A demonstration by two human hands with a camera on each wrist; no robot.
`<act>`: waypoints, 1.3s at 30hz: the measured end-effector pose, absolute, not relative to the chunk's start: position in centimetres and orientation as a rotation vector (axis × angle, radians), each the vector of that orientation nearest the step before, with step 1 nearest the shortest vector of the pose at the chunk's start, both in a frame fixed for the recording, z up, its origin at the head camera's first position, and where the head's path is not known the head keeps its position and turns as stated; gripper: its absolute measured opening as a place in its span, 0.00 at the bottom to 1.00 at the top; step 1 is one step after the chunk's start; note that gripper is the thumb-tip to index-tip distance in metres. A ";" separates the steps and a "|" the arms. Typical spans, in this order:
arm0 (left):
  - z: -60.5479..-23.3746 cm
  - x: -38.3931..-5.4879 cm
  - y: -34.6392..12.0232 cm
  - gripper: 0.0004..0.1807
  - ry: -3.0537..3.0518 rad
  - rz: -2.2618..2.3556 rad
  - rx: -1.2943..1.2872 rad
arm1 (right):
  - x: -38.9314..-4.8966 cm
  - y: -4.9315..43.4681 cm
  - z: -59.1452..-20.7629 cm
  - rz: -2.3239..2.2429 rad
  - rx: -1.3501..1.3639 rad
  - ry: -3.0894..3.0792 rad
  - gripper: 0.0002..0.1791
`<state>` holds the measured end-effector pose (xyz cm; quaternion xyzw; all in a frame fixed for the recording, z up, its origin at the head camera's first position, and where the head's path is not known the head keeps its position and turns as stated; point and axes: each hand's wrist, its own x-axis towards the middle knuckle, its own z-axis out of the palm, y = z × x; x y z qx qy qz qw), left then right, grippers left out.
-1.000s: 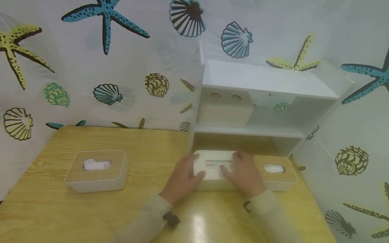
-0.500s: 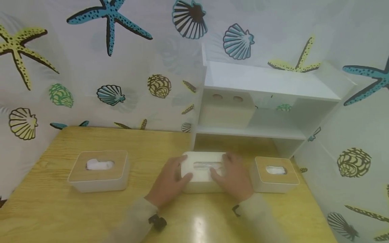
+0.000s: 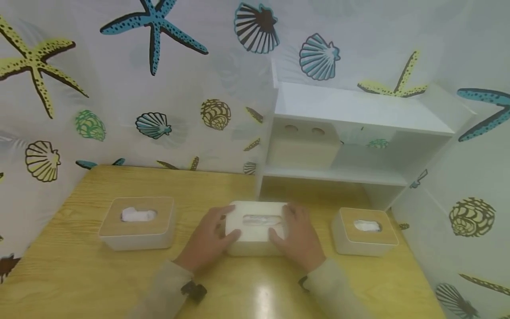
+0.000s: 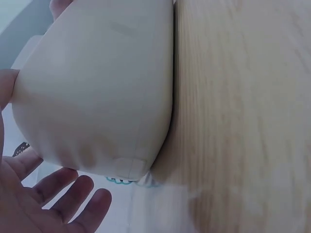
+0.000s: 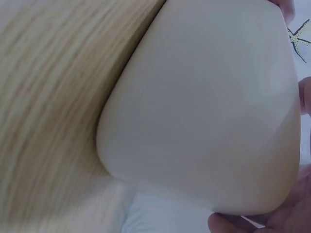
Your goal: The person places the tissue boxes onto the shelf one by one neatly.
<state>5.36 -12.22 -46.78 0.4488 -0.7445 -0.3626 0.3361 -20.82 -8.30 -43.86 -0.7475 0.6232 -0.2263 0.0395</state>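
A plain white tissue box (image 3: 256, 235) with a slot in its top rests on the wooden table, long side toward me. At its left end my left hand (image 3: 209, 239) holds it, thumb on the top and fingers at the far corner. My right hand (image 3: 299, 239) grips the opposite end, its thumb lying on the lid beside the slot. From the left wrist, the box's (image 4: 97, 92) smooth side stands on the table, and several fingers of that hand (image 4: 46, 199) are spread past its end. Fingers curve about the box (image 5: 204, 111) in the right wrist view.
Wood-topped tissue boxes stand to the left (image 3: 137, 223) and right (image 3: 367, 232). Behind is a white shelf unit (image 3: 334, 175) with a pale box (image 3: 303, 146) on its middle level. Patterned walls (image 3: 179, 141) border the table (image 3: 131, 283) at the back and right.
Both hands have slid the white tissue box to the left, away from the right-hand wood-topped box, opening a gap between them. The head view has shifted slightly.
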 end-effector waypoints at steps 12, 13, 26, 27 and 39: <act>-45.4 7.1 -13.6 0.45 -2.007 -1.120 1.236 | -23.0 -9.1 -43.2 -0.611 -2.094 1.729 0.50; -45.3 7.3 -13.7 0.47 -2.012 -1.138 1.223 | -23.3 -9.3 -43.2 -0.634 -2.055 1.694 0.52; -44.7 7.7 -14.5 0.58 -2.140 -1.174 1.268 | -25.3 -10.0 -43.0 -0.590 -1.766 1.360 0.58; -44.7 7.8 -14.5 0.58 -2.141 -1.169 1.271 | -25.2 -10.0 -42.9 -0.586 -1.772 1.361 0.58; -44.3 9.0 -14.7 0.56 -2.148 -1.206 1.279 | -23.8 -10.3 -43.1 -0.620 -1.809 1.341 0.57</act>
